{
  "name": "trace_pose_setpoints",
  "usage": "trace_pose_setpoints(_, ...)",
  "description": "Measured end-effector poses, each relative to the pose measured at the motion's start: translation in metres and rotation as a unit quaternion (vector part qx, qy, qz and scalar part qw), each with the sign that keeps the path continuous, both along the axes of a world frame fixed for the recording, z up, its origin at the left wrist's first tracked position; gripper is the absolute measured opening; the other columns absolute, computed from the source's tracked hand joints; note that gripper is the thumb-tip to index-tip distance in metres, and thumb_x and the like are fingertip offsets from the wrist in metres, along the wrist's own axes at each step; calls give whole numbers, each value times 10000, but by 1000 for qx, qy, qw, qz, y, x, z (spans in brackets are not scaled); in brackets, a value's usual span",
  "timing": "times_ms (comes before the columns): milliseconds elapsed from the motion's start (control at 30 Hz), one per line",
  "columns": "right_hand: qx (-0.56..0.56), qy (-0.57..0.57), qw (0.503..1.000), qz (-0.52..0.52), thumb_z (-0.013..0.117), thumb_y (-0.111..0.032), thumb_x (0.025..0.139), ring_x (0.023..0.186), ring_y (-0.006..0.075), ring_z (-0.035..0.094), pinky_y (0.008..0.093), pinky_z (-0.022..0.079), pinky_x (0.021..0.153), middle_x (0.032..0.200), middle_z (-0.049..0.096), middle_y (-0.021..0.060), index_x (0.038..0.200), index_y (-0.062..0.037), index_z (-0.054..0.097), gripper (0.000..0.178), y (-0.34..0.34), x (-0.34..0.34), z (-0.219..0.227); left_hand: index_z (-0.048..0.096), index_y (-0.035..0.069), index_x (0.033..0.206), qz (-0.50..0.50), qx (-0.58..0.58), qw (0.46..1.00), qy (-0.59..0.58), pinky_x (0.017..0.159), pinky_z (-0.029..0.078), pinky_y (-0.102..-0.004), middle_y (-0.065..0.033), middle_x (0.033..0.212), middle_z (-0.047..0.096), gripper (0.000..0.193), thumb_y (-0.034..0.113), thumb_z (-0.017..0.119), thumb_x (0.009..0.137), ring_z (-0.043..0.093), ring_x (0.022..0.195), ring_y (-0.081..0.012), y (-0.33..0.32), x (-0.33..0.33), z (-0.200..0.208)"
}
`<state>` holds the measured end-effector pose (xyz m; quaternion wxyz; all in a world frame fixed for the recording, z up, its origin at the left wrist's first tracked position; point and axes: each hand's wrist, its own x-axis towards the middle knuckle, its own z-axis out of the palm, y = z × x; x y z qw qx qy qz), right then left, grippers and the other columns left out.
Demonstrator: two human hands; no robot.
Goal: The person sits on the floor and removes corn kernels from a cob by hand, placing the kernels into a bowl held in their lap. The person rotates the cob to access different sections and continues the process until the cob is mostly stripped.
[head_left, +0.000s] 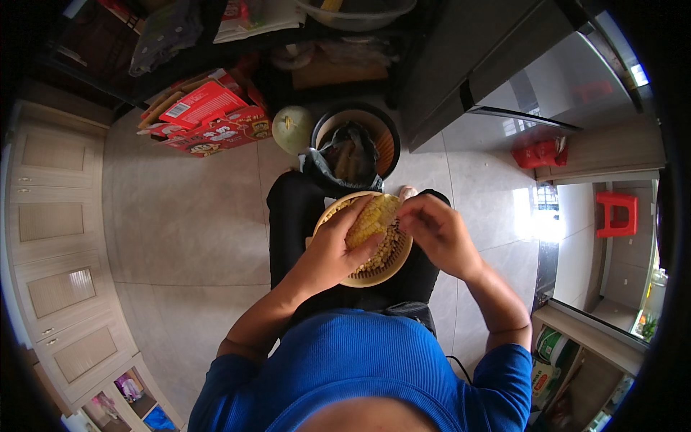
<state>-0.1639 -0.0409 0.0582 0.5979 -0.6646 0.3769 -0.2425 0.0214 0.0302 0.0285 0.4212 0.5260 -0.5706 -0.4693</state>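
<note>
Big grey tiled floor (187, 216) below, shiny near the window side. Tall dark fridge (504, 65) up top on the right. Pale cupboard doors (50, 223) down the left side. Blue shirt (353, 374) filling the bottom, dark trousers (295, 216) under the lap.

Stack of red boxes (209, 119) on the floor, up and to the left. Round black bin (356, 147) with a dark bag inside, just past the knees. Pale green round melon (293, 129) right beside the bin, on its left. Small red stool (617, 214) far off on the right. Red bag (540, 153) near the fridge foot.

Round tan bowl (371, 277) resting on the lap, between both arms, with loose yellow bits in it.

Left hand (332, 248) curled around the corn cob (371, 219), thumb and fingers wrapped tight on its lower half. Cob held tilted just over the bowl, top end pointing up and right.

Right hand (435, 230) bent, fingertips (404, 213) pinched against the top end of the cob, touching the kernels there. Not gripping the whole cob, only pressing at its tip.
</note>
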Motion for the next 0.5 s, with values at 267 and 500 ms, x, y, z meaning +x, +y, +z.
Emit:
trace_pose_setpoints(267, -127, 101, 985, 53, 528, 10, 807, 846, 307, 605, 338, 480, 760, 919, 601, 180, 1020, 18, 572, 218, 41, -2, -99, 293, 22, 1370, -17, 148, 924, 353, 857, 459, -314, -118, 1154, 534, 569, 188, 561, 896, 550, 1014, -177, 4, 11, -24)
trace_pose_setpoints(500, 90, -145, 984, -43, 488, -29, 890, 1075, 189, 527, 315, 409, 932, 1120, 560, 99, 1182, 21, 477, 296, 29, 17, -63, 344, 91, 1342, 19, 207, 832, 515, 668, 472, -292, -96, 1045, 568, 479, 370, 383, 955, 577, 819, -173, 13, 13, -31)
